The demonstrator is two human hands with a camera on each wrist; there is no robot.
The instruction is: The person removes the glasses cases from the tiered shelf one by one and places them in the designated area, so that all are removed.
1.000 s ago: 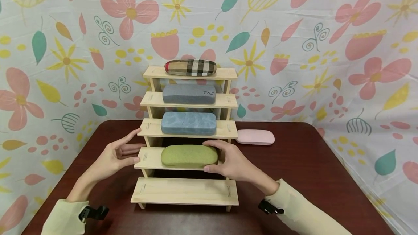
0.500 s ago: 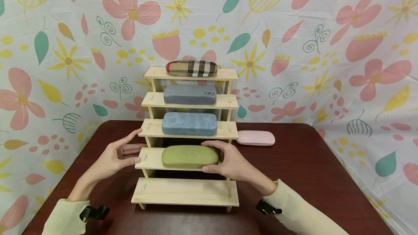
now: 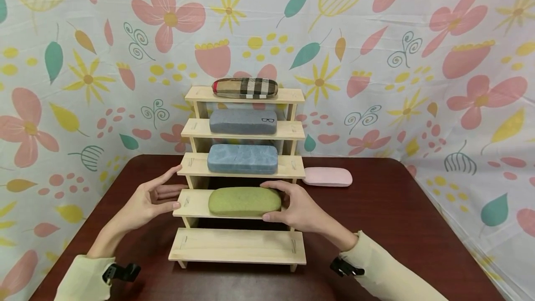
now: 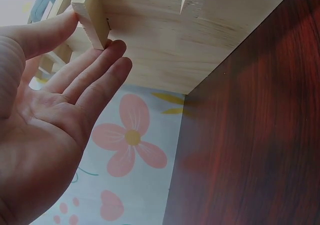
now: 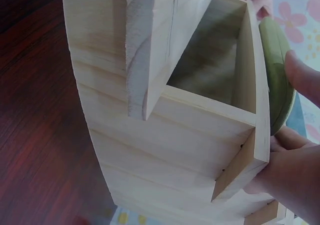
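Green rounded case [image 3: 244,201]: likely light, stiff (maybe slippery); hold by end. Right hand [image 3: 298,206] grip clamped there. Left hand [image 3: 142,202], fingers straight, touches pale stepped wooden shelf [image 3: 195,202].

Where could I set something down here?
The bottom pale wooden shelf is bare, as is the dark red table right of the pale pink oblong case. The left hand, right hand and a rounded olive green case crowd the shelf above.
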